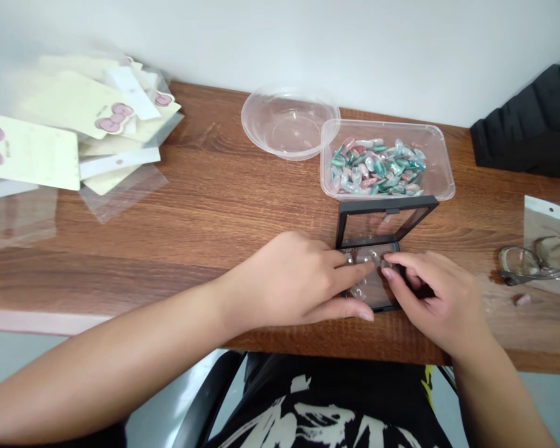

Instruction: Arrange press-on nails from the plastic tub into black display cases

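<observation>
A small black-framed display case (387, 202) stands on the desk with its windowed lid raised. Several small clear, shiny pieces (358, 291) lie on the film in its base. My left hand (308, 280) reaches in from the left, fingers stretched across the base and thumb along its near edge; its fingertips touch the film or the pieces. At the base's right side, my right hand (441, 298) pinches a small clear piece (383, 264) between thumb and forefinger. Its exact kind is too small to tell.
Behind the case sits a clear plastic tub (441, 155) of glossy green, pink and whitish nail-shaped pieces, beside a round clear lid (292, 127). Cream cards (32, 152) and plastic sleeves are piled left. Glasses (536, 261) lie right, with a black ridged object (527, 130) behind.
</observation>
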A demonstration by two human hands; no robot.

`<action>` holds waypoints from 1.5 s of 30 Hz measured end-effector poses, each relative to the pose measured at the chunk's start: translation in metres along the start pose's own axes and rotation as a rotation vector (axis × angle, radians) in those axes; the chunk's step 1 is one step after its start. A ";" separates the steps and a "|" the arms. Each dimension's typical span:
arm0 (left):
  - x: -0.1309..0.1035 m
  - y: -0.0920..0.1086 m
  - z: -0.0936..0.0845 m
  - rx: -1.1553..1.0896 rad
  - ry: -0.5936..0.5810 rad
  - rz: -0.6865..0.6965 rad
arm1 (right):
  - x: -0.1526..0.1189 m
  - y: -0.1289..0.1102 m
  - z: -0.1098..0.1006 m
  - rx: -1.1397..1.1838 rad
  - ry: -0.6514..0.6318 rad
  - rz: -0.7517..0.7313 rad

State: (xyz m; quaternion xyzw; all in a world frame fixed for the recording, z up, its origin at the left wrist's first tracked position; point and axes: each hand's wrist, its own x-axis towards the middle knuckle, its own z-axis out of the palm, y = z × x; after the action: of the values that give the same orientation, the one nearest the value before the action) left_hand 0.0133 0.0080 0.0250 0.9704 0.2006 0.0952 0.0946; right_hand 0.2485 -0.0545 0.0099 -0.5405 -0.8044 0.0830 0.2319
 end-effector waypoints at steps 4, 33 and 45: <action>-0.001 0.000 0.002 0.046 0.061 -0.019 | -0.001 0.000 0.000 -0.001 -0.005 0.017; 0.001 0.003 0.006 0.109 0.077 -0.181 | 0.006 -0.004 0.003 -0.053 0.059 -0.040; 0.002 0.002 0.007 0.081 0.051 -0.176 | 0.006 -0.007 0.005 -0.104 0.057 -0.053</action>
State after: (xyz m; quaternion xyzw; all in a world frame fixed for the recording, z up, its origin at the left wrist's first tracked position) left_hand 0.0175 0.0059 0.0187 0.9493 0.2912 0.1028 0.0584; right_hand 0.2386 -0.0511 0.0097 -0.5323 -0.8149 0.0196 0.2283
